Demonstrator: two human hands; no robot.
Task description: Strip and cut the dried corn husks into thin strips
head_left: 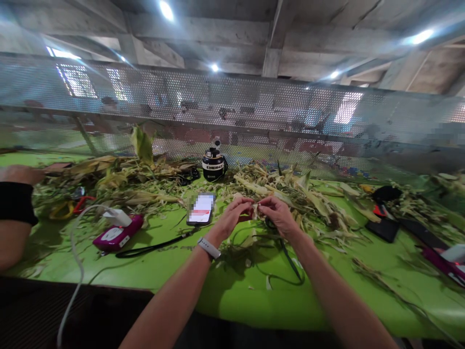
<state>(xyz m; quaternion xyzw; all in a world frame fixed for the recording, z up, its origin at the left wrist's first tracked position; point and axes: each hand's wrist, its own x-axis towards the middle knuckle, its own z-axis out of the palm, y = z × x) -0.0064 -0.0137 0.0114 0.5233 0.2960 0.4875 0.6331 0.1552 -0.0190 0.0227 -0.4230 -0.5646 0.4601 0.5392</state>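
Observation:
A small pale piece of corn husk is pinched between my two hands above the green table. My left hand, with a light watch band on its wrist, has its fingers closed at the husk's left side. From the right, my right hand grips the piece between thumb and fingertips. Heaps of dried corn husks lie just beyond my hands. Beneath them a dark cord loops over the table. To the left of my left hand is a phone with its screen lit.
A black jar marked ENERGY stands near the perforated metal screen. At left are a magenta power strip with a white plug, red-handled scissors, more husks and another person's arm. A dark phone lies at right.

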